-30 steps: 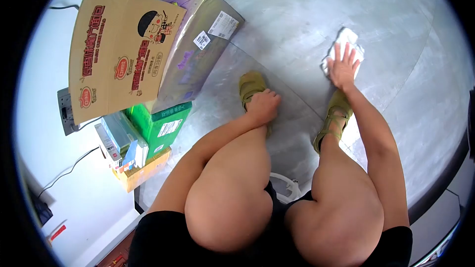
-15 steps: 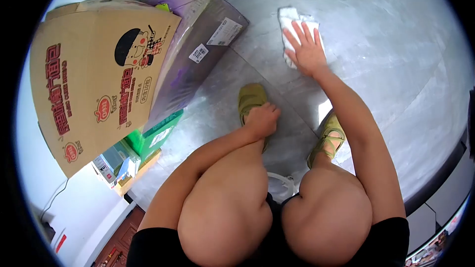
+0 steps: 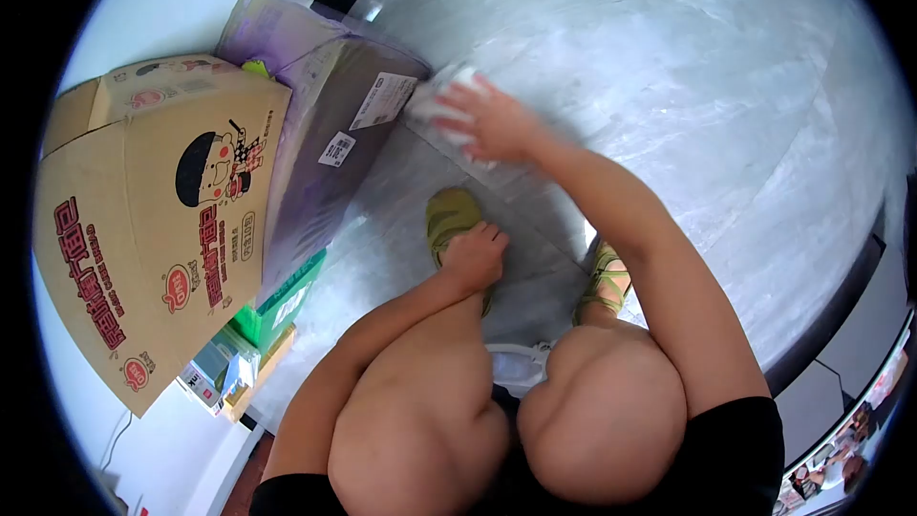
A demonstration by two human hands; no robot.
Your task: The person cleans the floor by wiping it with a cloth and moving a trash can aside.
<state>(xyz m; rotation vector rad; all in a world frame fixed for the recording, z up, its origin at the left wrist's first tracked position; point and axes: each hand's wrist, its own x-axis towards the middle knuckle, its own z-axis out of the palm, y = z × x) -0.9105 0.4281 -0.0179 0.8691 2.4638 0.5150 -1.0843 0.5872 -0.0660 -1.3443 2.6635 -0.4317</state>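
Note:
My right hand [image 3: 489,119] lies spread and flat on a white cloth [image 3: 462,141] on the grey floor, close to the corner of the plastic-wrapped box. Both hand and cloth are smeared by motion. My left hand [image 3: 475,258] is closed in a loose fist, hanging in front of my left shin, just by the green shoe [image 3: 452,210]. Nothing shows in its fingers, whose tips are partly hidden. The other green shoe [image 3: 605,279] is beside my right forearm.
A large brown carton [image 3: 143,229] and a purple-grey plastic-wrapped box [image 3: 330,115] stand along the left wall. Below them are a green box [image 3: 282,311] and small packages. A white plastic container [image 3: 516,368] is between my legs. Grey floor [image 3: 707,105] spreads right, bordered by a dark edge.
My right hand has swept the cloth leftward and a little nearer to me, up to the wrapped box. The left hand keeps its fist by the shin. My view has shifted slightly.

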